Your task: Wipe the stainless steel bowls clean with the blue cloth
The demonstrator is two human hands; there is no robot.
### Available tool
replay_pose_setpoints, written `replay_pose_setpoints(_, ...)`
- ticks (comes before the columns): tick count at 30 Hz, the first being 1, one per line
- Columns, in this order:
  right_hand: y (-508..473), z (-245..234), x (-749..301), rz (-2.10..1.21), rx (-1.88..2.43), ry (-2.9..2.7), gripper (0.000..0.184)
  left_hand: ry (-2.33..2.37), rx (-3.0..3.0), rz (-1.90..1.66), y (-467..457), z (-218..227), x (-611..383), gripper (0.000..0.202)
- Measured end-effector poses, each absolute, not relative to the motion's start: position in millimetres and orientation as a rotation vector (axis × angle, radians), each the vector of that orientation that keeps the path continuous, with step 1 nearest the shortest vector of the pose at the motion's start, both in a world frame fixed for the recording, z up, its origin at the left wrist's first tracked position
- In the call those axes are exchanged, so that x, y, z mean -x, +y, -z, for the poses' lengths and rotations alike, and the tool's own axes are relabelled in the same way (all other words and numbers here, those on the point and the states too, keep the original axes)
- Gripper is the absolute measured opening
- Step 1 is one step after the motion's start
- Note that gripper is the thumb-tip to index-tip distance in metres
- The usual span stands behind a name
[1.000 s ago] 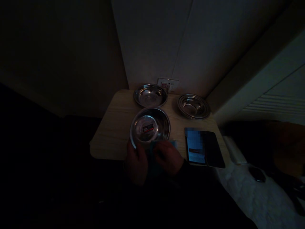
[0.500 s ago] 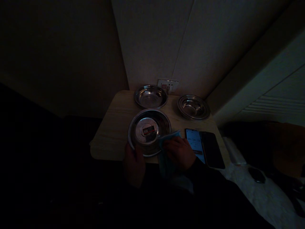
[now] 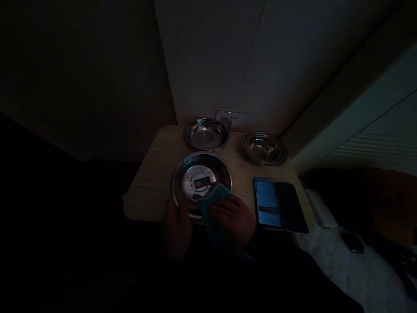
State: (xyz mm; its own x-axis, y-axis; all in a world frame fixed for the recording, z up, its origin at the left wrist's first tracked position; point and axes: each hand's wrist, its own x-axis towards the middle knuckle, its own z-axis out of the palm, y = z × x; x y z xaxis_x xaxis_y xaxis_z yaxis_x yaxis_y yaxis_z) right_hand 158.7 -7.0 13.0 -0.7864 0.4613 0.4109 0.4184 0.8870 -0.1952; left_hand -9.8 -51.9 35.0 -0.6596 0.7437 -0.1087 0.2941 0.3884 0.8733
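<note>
Left hand [image 3: 177, 230] pinches a round silver metal basin [image 3: 199, 171]; right hand [image 3: 233, 218] — fingers together — presses a teal cloth [image 3: 213, 195] against it. Wiping looks unfinished.

We can read no word, brand or number with certainty. The nearest thing to a text is the dark label [image 3: 202, 182] lying flat on the bottom of the near steel bowl [image 3: 224, 170]: we make out some red along its near edge and paler marks toward its left end, but any lettering is too small and dim for us. On the right, the phone [image 3: 269, 213] has a lit, bluish screen; blocky blurring covers its far part and a dark bar crosses it, and we pick out no digits. On the far wall socket [image 3: 233, 117], we see dark slots and a reddish patch, nothing legible.
</note>
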Motion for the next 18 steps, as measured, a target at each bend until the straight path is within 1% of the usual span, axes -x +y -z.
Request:
replay_pose_setpoints(3, 14.5, -19.3, -190.0, -0.049, 0.658, -2.596, 0.025, 2.124, -0.925, -1.186, -47.8, -36.5, 16.3, 0.028)
replay_pose_setpoints(5, 22.3, -27.7, -202.0, -0.063, 0.779, -2.483, 0.024, 2.115, -0.932, -1.155, -43.7, -37.6, 22.3, 0.028)
replay_pose_setpoints(8, 19.9, -35.9, -204.9, -0.217, 1.067, -2.189, 0.021, 2.105, -0.911, -1.155, -38.6, -38.3, 31.3, 0.029)
replay_pose_setpoints(10, 12.1, -36.0, -200.8, -0.334, 1.170, -2.056, 0.021, 2.041, -0.893, -1.177, -36.8, -38.1, 36.1, 0.033)
replay_pose_setpoints(12, 3.9, -33.0, -195.9, -0.389, 1.189, -2.008, 0.020, 1.987, -0.852, -1.151, -35.9, -37.6, 40.0, 0.038)
replay_pose_setpoints(16, -5.3, -25.8, -190.5, -0.391, 1.209, -1.959, 0.021, 1.939, -0.750, -1.081, -34.8, -35.4, 46.2, 0.049)
replay_pose_setpoints(18, -6.1, -23.8, -190.5, -0.384, 1.209, -1.956, 0.021, 1.929, -0.723, -1.099, -35.0, -34.9, 47.4, 0.049)
